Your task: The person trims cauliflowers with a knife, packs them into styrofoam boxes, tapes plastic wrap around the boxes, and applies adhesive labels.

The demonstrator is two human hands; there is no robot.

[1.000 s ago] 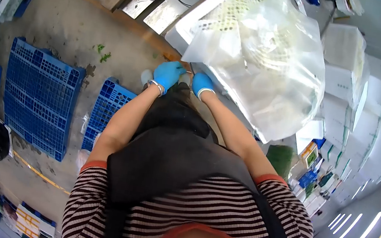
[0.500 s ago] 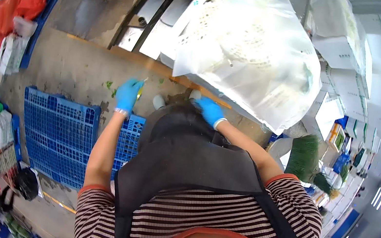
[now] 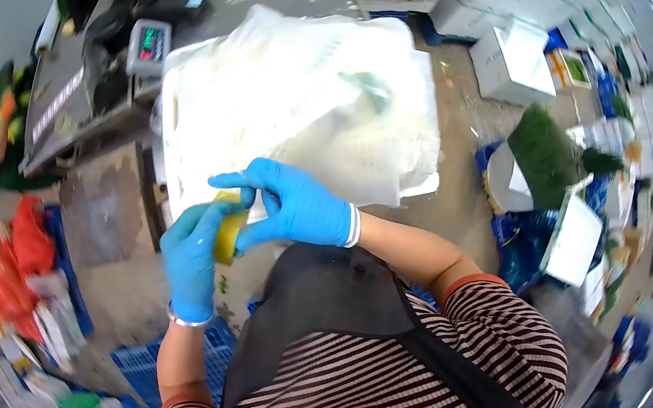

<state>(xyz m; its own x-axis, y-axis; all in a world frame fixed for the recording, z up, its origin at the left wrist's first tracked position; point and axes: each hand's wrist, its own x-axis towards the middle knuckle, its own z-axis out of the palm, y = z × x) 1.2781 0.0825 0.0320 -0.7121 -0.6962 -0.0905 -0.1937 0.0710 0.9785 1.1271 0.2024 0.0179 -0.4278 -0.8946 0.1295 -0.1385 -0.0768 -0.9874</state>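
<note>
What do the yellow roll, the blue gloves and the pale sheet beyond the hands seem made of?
Yellow roll: probably plastic tape; its smooth side looks slightly glossy. Blue gloves: thin rubber, perhaps nitrile, fairly matte, fitting closely. Pale sheet: likely thin plastic film, cloudy, translucent and softly creased.

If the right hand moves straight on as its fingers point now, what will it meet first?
The right hand would probably meet the yellow roll in the left hand first; they look very close or touching, but depth is unclear.

Tape roll point(image 3: 227, 240) before plastic sheet point(image 3: 300, 99)
</note>
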